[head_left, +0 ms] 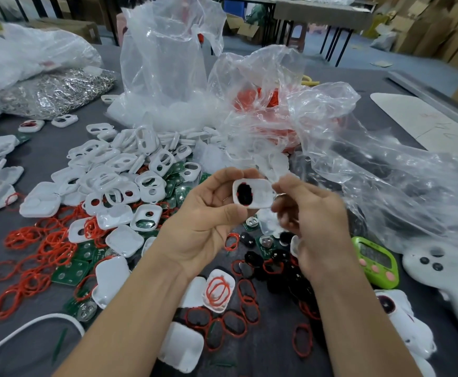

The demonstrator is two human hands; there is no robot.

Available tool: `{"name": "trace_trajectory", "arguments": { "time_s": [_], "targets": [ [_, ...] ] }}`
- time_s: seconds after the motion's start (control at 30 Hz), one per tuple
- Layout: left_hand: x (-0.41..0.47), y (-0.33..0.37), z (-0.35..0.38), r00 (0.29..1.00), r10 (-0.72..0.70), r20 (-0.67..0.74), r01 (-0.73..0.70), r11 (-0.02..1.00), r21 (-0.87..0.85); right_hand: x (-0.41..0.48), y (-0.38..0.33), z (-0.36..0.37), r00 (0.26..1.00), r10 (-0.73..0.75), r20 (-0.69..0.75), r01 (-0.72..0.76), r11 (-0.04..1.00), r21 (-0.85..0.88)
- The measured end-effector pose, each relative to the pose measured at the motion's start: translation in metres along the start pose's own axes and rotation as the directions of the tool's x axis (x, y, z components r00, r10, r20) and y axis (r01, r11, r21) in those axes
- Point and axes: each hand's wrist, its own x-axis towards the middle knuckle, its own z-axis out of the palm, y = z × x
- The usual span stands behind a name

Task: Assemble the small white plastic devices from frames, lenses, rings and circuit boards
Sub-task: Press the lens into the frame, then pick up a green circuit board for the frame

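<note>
Forearms [130, 308] lead to the left hand [208, 221] gripping a white frame [262, 198], right hand [315, 227] curled at its edge — grip unclear — and squeezing could unseat the red ring [250, 204].

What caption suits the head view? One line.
Left hand grips a white frame, right hand at its edge, above red rings and circuit boards.

Just one green timer [375, 263], one white controller [440, 270], one frame [260, 198] held up; loose frames [119, 161], rings [26, 238], boards [70, 272]... way past counting.
</note>
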Motion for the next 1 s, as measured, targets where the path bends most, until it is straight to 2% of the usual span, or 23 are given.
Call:
{"name": "trace_trajectory", "arguments": {
  "time_s": [0.1, 0.23, 0.47, 0.63, 0.73, 1.0],
  "targets": [
    [-0.001, 0.005, -0.002, 0.999, -0.008, 0.042, 0.005, 0.998, 0.055, -0.001, 0.0, 0.0, 0.983, 0.04, 0.178, -0.03, 0.998, -0.057],
    [-0.004, 0.009, -0.003, 0.997, -0.016, 0.079, 0.007, 0.993, 0.121, -0.004, 0.001, 0.0, 0.963, -0.002, 0.27, 0.023, 0.997, -0.072],
    [-0.003, 0.007, -0.003, 0.999, -0.008, 0.037, 0.001, 0.983, 0.182, -0.005, 0.003, 0.003, 0.971, -0.039, 0.234, 0.049, 0.998, -0.036],
    [-0.002, 0.004, 0.002, 1.0, -0.013, 0.014, 0.011, 0.992, 0.128, -0.009, 0.005, 0.015, 0.966, 0.115, 0.23, -0.164, 0.964, 0.207],
    [-0.003, 0.007, 0.003, 0.999, -0.028, -0.02, 0.03, 0.993, 0.112, -0.015, 0.012, 0.026, 0.96, 0.144, 0.242, -0.211, 0.937, 0.278],
    [-0.003, 0.008, 0.0, 0.986, -0.155, -0.066, 0.16, 0.983, 0.086, -0.018, 0.012, 0.028, 0.972, 0.089, 0.218, -0.091, 0.996, 0.001]
  ]
}}
